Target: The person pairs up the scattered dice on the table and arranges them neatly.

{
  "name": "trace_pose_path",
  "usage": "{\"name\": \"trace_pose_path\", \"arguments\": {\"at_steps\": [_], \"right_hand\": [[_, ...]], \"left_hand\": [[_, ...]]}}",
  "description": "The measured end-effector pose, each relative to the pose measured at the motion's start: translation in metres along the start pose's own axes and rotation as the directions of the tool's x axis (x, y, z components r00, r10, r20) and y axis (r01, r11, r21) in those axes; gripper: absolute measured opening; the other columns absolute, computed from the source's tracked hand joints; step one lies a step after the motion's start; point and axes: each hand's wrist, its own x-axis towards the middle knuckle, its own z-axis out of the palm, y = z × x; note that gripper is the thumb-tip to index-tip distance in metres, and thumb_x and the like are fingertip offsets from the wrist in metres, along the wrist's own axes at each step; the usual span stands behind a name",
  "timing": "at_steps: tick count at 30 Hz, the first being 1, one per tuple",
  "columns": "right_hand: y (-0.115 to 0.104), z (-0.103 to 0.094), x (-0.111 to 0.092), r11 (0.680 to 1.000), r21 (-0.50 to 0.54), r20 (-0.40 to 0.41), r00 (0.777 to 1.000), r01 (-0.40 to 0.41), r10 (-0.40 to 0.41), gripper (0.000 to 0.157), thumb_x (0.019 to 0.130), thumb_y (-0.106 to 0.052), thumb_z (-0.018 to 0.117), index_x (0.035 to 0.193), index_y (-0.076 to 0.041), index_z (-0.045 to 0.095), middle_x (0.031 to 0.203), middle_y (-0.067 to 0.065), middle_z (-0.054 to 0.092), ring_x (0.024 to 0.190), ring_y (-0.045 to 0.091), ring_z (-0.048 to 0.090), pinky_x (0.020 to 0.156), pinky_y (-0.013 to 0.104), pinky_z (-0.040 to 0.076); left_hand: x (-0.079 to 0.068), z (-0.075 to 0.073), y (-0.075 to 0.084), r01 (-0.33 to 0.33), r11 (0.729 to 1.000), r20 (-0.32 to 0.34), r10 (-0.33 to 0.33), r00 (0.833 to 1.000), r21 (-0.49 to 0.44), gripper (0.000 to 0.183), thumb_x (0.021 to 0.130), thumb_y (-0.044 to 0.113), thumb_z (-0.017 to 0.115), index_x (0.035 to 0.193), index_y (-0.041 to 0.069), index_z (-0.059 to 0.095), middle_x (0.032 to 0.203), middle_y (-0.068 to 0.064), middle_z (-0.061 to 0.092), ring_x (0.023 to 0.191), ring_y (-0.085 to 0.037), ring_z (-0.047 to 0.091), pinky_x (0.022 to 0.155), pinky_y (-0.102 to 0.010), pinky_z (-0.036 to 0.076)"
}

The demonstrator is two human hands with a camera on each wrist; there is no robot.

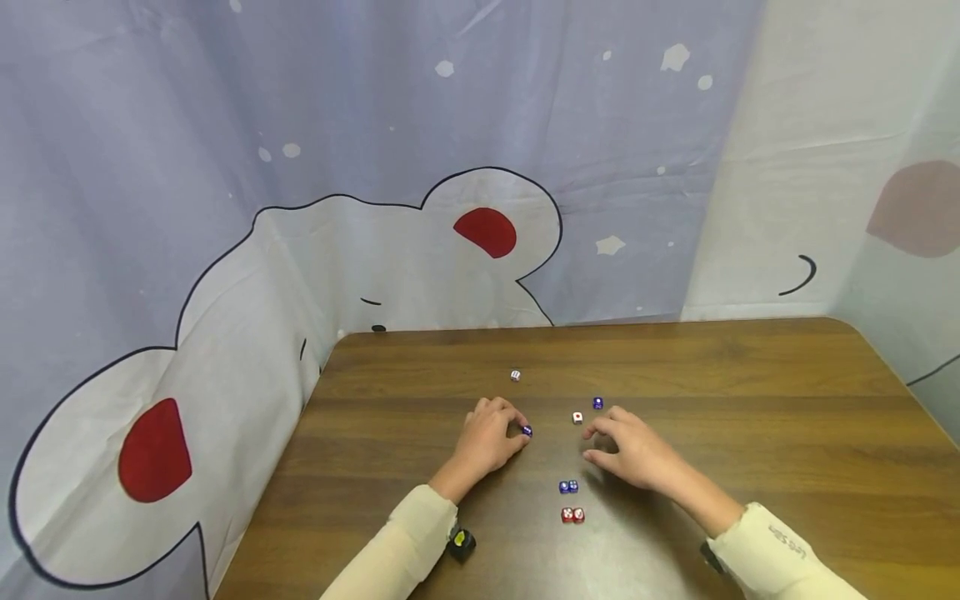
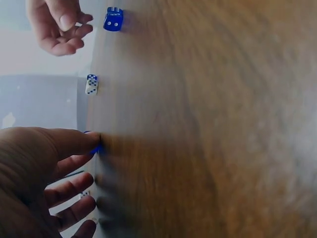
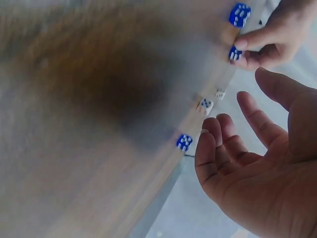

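Left hand (image 1: 486,437) is fingertip-pinching blue die (image 1: 527,431) (equal-sided cube, pips facing up), right hand (image 1: 637,452) hovering loose-fingered to die's right.

four blue dice (image 1: 597,402), two white dice (image 1: 577,417), two red dice (image 1: 567,515) — one left hand (image 1: 486,435), one right hand (image 1: 636,450)

My left arm (image 1: 397,546) slants forward and inward, and my left grip (image 1: 483,440) pinches between thumb and forefinger, the remaining fingers spread apart behind them. My right arm (image 1: 780,558) angles in from the opposite side; my right grip (image 1: 633,450) has its palm turned inward, the thumb parted from the forefinger and the fingers loosely bent.
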Motion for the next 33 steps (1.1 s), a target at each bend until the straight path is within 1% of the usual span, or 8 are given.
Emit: {"name": "trace_pose_path", "arguments": {"at_steps": [5,8,12,18,23,33], "right_hand": [[0.007,-0.009,0.005,0.999,0.019,-0.008,0.999,-0.044,0.044,0.022,0.088,-0.024,0.078,0.107,-0.015,0.071,0.103,0.004,0.061,0.097,0.026,0.061,0.085,0.048,0.051],[0.012,-0.014,0.008,0.999,0.023,-0.016,0.999,-0.049,0.049,0.022,0.088,-0.025,0.078,0.107,-0.015,0.071,0.103,0.006,0.061,0.097,0.028,0.061,0.083,0.049,0.051],[0.018,-0.017,0.012,0.998,0.031,-0.025,0.998,-0.053,0.053,0.023,0.089,-0.024,0.078,0.108,-0.012,0.071,0.104,0.010,0.062,0.100,0.031,0.061,0.085,0.051,0.051],[0.027,-0.017,0.020,0.997,0.047,-0.033,0.997,-0.061,0.062,0.023,0.089,-0.022,0.077,0.109,-0.012,0.071,0.108,0.014,0.062,0.102,0.034,0.060,0.087,0.053,0.050],[0.035,-0.016,0.026,0.996,0.053,-0.046,0.996,-0.071,0.073,0.023,0.088,-0.019,0.078,0.108,-0.011,0.071,0.108,0.016,0.062,0.102,0.034,0.060,0.087,0.054,0.050],[0.046,-0.013,0.034,0.991,0.059,-0.018,0.993,-0.119,0.120,0.025,0.089,-0.019,0.077,0.110,-0.009,0.070,0.109,0.019,0.060,0.099,0.035,0.058,0.087,0.057,0.050]], "left_hand": [[-0.002,0.000,0.004,-0.009,1.000,-0.006,0.009,1.000,-0.003,0.015,0.089,0.036,0.077,0.098,0.025,0.075,0.115,0.005,0.064,0.108,-0.018,0.052,0.088,-0.038,0.043],[-0.003,0.001,0.006,-0.017,1.000,-0.004,0.017,1.000,0.000,0.015,0.089,0.037,0.077,0.097,0.025,0.075,0.115,0.006,0.064,0.107,-0.017,0.052,0.086,-0.036,0.043],[-0.004,0.003,0.008,-0.026,0.999,0.000,0.026,1.000,0.019,0.015,0.089,0.038,0.077,0.098,0.026,0.075,0.116,0.007,0.065,0.106,-0.016,0.052,0.086,-0.035,0.043],[-0.006,0.004,0.011,-0.039,0.999,-0.004,0.039,0.999,0.024,0.016,0.088,0.038,0.078,0.098,0.025,0.075,0.115,0.006,0.065,0.106,-0.016,0.052,0.085,-0.034,0.043],[-0.007,0.005,0.014,-0.052,0.998,-0.009,0.052,0.999,0.033,0.015,0.088,0.038,0.078,0.097,0.026,0.075,0.113,0.008,0.065,0.104,-0.015,0.052,0.083,-0.032,0.042],[-0.011,0.007,0.020,-0.077,0.996,-0.021,0.078,0.997,0.041,0.015,0.087,0.037,0.079,0.095,0.025,0.075,0.112,0.008,0.065,0.101,-0.015,0.052,0.081,-0.031,0.042]]}}
